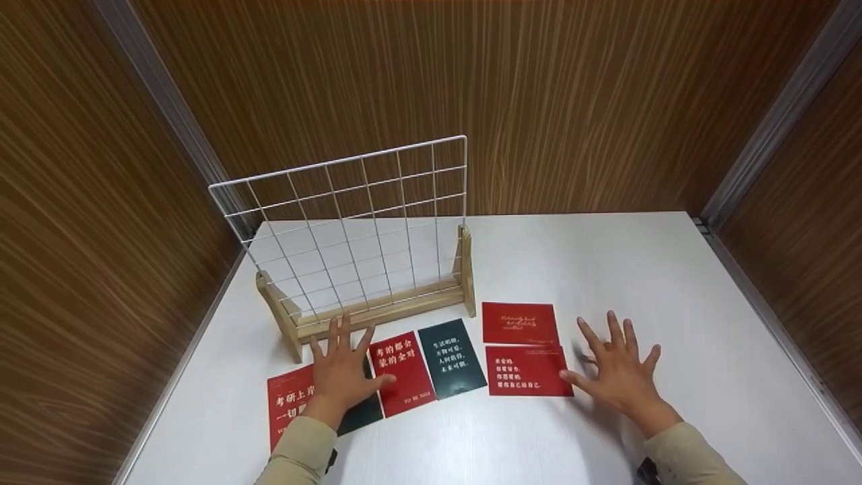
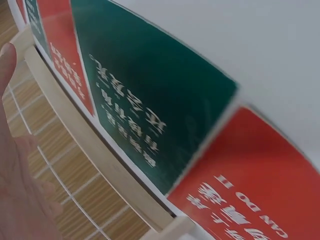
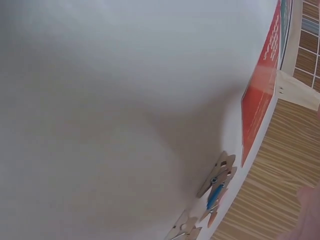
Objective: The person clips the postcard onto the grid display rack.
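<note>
Several cards lie in a row on the white table [image 1: 606, 269]. My left hand [image 1: 343, 374] rests flat with fingers spread on a red card [image 1: 286, 404] and a dark green card [image 1: 360, 414], its thumb touching a second red card [image 1: 404, 370]. The left wrist view shows a green card [image 2: 150, 100], a red card [image 2: 255, 175] and my palm [image 2: 15, 175]. My right hand [image 1: 619, 370] lies open and spread on the table beside two red cards [image 1: 526, 370]. Wooden clothespins [image 3: 217, 182] lie under it, close to a red card's edge [image 3: 260, 95].
A white wire grid [image 1: 350, 222] stands upright in a wooden stand [image 1: 377, 310] just behind the cards. Another dark green card [image 1: 451, 357] lies mid-row. Wood-panelled walls close in the table on three sides.
</note>
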The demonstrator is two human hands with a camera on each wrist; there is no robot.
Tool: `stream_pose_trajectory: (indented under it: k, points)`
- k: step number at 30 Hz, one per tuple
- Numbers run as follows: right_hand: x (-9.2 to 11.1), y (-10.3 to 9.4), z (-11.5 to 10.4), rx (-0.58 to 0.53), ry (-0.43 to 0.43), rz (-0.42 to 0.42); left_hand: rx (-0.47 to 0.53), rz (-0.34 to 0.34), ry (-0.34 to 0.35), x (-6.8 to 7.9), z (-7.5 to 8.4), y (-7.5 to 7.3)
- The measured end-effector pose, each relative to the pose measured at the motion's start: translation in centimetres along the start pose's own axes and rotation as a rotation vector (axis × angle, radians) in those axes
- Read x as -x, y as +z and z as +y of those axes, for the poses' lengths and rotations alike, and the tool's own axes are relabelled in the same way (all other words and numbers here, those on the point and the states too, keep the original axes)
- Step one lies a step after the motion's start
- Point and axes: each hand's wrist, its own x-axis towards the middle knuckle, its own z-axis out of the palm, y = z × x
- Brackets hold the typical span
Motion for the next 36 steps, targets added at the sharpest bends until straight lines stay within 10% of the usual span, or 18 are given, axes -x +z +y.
stream_pose_trajectory:
  k: [36]
  points:
    - [2.6,-0.3,4.5,-0.074,-0.141,0.009,0.218,-0.118,0.068,3.6,-7.5,0.6]
